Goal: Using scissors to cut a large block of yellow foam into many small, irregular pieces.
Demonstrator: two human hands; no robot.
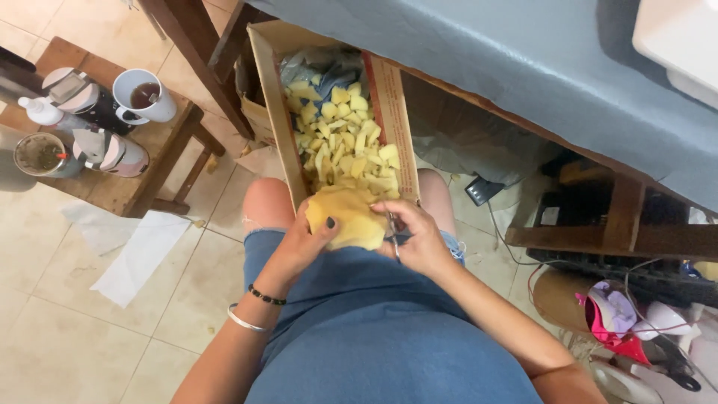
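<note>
Frame centre: left hand clamped on yellow foam piece; right hand closed on scissors, probably; cardboard box ahead catches cut bits.

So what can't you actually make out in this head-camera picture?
- Scissors: mostly hidden inside the right hand; only thin metal blades show.
- Yellow foam slab: its near edge is covered by the left hand.
- Long cardboard box: its bottom is buried under yellow foam pieces.
- White tub: cut off by the frame's corner.
</note>
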